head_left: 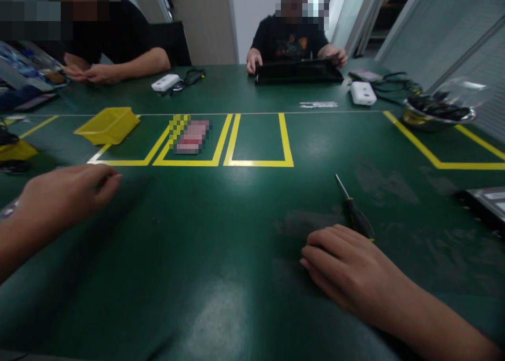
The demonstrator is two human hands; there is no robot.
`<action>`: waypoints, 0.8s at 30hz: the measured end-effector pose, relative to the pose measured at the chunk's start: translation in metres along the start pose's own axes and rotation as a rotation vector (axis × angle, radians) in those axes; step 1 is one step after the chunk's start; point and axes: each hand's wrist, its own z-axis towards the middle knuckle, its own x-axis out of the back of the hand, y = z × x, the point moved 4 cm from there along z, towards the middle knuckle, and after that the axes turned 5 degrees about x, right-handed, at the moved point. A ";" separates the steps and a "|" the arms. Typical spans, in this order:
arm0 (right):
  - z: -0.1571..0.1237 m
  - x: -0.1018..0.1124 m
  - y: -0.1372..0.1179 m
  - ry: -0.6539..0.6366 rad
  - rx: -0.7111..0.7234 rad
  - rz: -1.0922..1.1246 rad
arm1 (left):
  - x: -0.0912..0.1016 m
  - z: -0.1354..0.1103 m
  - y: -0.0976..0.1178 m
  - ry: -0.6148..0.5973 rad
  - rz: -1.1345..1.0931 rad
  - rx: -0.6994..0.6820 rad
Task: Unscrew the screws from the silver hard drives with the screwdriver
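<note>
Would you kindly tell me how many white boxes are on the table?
2: one white box near the forearm of the person at far left, another white box left of the metal bowl. Neither is hidden.

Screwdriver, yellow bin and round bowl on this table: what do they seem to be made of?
Screwdriver: apparently a metal shaft, by its pale sheen; the dark handle could be plastic or rubber, I can't tell which. Yellow bin: probably smooth plastic, given its even colour and thin walls. Bowl: likely polished metal, as its silvery rim and side catch reflections.
</note>
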 end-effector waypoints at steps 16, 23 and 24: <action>-0.007 0.003 0.009 -0.034 -0.023 -0.262 | 0.081 -0.001 0.247 -0.094 -0.622 -0.252; -0.010 0.001 0.018 -0.082 -0.098 -0.306 | 0.079 -0.012 0.307 -0.393 -0.618 -0.288; -0.010 0.000 0.019 -0.099 -0.110 -0.300 | 0.078 -0.012 0.312 -0.402 -0.581 -0.294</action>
